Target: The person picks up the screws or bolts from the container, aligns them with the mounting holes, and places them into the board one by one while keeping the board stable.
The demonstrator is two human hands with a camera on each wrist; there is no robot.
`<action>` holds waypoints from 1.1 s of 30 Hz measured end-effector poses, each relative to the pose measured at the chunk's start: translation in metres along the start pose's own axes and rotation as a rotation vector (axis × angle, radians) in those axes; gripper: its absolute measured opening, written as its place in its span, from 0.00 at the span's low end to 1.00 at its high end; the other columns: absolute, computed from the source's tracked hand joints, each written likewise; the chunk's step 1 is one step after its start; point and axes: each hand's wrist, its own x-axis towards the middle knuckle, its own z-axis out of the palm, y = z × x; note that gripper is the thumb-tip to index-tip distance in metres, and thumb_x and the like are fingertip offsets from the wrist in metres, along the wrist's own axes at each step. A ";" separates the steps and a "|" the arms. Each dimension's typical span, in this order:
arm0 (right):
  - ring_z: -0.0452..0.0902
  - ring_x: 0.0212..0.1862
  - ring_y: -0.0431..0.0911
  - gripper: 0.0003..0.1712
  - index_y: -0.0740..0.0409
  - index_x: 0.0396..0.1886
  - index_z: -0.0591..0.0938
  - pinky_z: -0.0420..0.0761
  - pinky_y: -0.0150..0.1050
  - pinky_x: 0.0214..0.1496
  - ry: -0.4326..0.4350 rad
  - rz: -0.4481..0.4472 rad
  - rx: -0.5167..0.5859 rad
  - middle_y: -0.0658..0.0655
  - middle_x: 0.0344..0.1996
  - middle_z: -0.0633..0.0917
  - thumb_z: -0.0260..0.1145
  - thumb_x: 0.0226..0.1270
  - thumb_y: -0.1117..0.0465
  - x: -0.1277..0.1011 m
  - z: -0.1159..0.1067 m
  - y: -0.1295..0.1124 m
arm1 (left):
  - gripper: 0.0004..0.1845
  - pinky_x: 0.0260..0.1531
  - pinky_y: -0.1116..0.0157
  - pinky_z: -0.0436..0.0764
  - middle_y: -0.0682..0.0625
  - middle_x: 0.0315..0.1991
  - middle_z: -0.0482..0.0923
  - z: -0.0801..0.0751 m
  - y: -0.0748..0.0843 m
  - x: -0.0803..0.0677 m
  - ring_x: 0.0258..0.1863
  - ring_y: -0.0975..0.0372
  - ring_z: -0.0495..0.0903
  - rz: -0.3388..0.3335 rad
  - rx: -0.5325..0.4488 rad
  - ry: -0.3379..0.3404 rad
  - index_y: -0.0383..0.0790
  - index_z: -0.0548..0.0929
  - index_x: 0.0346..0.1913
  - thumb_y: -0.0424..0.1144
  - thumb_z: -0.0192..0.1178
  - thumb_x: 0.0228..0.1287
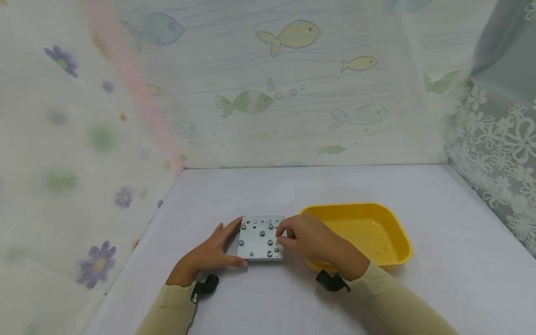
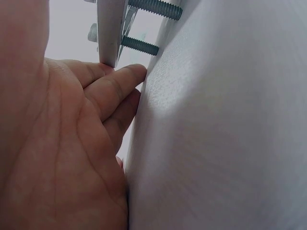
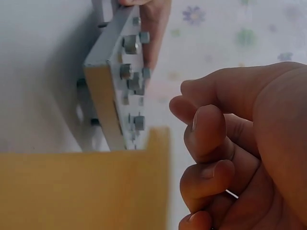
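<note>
Two hands work at a metal plate (image 1: 260, 238) at lower centre on the worktop (image 1: 293, 186), beside a yellow tray (image 1: 377, 218). Left hand (image 1: 211, 253) steadies its edge with straight fingers; right hand (image 1: 305, 237), fingers curled, appears to pinch a bolt (image 1: 277, 240). Plate looks rigid and heavy, probably best held by its edges.

Matt grey metal plate (image 1: 259, 239) studded with dull steel bolts (image 3: 128, 44), glossy yellow plastic tray (image 1: 377, 218), smooth matt white table (image 1: 293, 190), printed fabric backdrop (image 1: 272, 83)
</note>
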 end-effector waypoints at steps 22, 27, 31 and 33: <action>0.70 0.17 0.39 0.07 0.44 0.44 0.89 0.72 0.33 0.26 0.010 -0.019 0.077 0.46 0.13 0.75 0.66 0.74 0.58 0.000 -0.044 0.019 | 0.68 0.78 0.32 0.39 0.56 0.84 0.50 0.000 -0.001 0.000 0.84 0.40 0.30 0.006 -0.008 0.001 0.66 0.48 0.84 0.68 0.79 0.41; 0.66 0.18 0.39 0.06 0.43 0.44 0.89 0.69 0.32 0.26 0.026 -0.017 0.061 0.45 0.14 0.72 0.67 0.74 0.57 0.000 -0.050 0.026 | 0.68 0.77 0.31 0.40 0.55 0.85 0.49 0.000 -0.002 0.001 0.83 0.39 0.30 0.003 -0.001 0.003 0.66 0.48 0.84 0.68 0.79 0.41; 0.63 0.19 0.39 0.07 0.41 0.44 0.89 0.67 0.32 0.26 0.030 -0.009 0.058 0.45 0.14 0.69 0.67 0.74 0.57 0.000 -0.053 0.033 | 0.69 0.79 0.36 0.38 0.56 0.85 0.49 0.001 -0.002 0.002 0.84 0.41 0.31 0.018 0.005 0.001 0.64 0.47 0.84 0.69 0.78 0.42; 0.63 0.19 0.39 0.07 0.41 0.44 0.89 0.67 0.33 0.26 0.024 -0.005 0.059 0.45 0.14 0.69 0.67 0.74 0.56 0.001 -0.054 0.037 | 0.69 0.80 0.37 0.37 0.56 0.84 0.49 0.001 -0.002 0.002 0.84 0.43 0.31 0.025 0.010 0.001 0.63 0.47 0.84 0.69 0.78 0.42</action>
